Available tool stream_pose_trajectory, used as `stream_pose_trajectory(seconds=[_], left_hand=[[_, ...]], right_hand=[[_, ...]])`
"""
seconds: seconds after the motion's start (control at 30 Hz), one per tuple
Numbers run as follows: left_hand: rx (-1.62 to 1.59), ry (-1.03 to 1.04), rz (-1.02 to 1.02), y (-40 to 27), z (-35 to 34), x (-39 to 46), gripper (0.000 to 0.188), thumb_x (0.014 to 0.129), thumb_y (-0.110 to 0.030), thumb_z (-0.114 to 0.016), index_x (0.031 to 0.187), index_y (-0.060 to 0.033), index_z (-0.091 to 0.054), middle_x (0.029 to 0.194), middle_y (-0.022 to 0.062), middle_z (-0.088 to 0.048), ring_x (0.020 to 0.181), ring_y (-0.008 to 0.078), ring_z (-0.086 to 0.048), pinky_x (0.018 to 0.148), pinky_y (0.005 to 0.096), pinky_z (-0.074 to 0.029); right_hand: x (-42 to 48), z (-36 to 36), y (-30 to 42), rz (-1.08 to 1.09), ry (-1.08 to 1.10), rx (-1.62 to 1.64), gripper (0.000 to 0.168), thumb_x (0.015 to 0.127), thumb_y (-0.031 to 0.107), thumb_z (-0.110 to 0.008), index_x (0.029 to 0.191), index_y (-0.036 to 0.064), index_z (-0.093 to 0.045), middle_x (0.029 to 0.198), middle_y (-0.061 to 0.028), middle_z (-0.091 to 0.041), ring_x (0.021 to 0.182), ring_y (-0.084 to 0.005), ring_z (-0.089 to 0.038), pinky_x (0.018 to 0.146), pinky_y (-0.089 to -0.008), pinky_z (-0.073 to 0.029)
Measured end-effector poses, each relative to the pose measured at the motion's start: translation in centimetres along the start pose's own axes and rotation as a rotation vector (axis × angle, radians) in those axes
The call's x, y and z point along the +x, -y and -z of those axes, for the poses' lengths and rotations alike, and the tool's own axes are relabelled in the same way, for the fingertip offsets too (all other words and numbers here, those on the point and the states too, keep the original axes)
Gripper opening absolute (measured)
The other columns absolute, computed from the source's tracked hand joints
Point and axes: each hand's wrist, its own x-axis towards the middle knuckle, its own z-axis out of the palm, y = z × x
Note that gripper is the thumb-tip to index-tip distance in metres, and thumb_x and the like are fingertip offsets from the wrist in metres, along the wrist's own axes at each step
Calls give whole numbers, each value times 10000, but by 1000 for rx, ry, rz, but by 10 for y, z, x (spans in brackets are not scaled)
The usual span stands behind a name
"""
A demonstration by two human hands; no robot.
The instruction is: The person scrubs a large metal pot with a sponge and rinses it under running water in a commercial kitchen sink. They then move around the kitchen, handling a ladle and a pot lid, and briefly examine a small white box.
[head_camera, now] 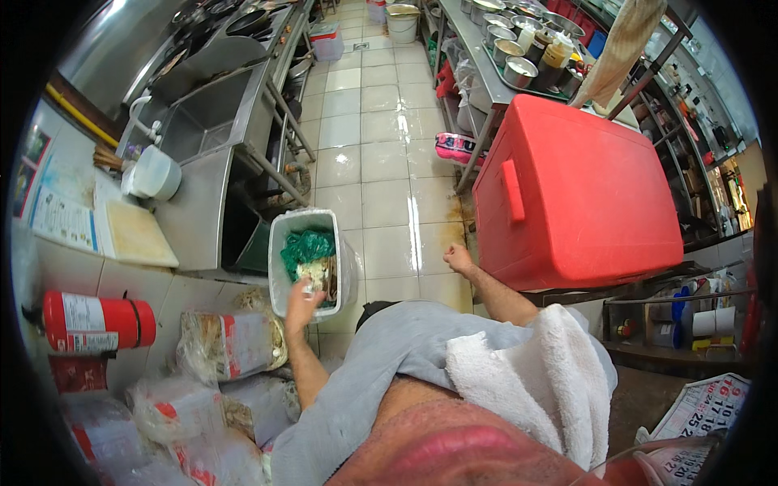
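My left hand is over the near rim of a white plastic bin. A small whitish bit shows at its fingertips; whether I hold it or it lies behind them, I cannot tell. Inside the bin are a crumpled green plastic bag and pale, shredded-looking scraps. My right hand hangs above the tiled floor, fingers curled in, with nothing visible in them. Close to its right stands a large red plastic cooler box with a handle on its side. A white towel hangs over my shoulder.
On the left are a steel sink, a cutting board, a red fire extinguisher and several plastic-wrapped packages. A tiled aisle runs ahead. To the right, a steel table bears metal pots and squeeze bottles.
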Motion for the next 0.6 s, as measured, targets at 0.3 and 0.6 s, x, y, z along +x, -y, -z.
stream_pose_trajectory(seconds=[0.3,0.6], left_hand=[[101,251,-16,6,-36,154,496,785,-261,-618,1164,32,-486,1141,211,-541,1062,320,-519,895,371,-415],[194,90,-85,-46,23,347,494,808,-267,-576,1190,25,-467,1186,221,-499,1133,343,-448,960,387,-356]], right_hand=[[86,5,74,-95,251,166,356,809,194,-619,1103,36,-493,823,-67,-569,593,-125,-543,467,-255,-410],[236,89,94,-285,69,82,309,786,179,-630,1024,2,-544,796,-82,-600,603,-153,-564,484,-296,-443]])
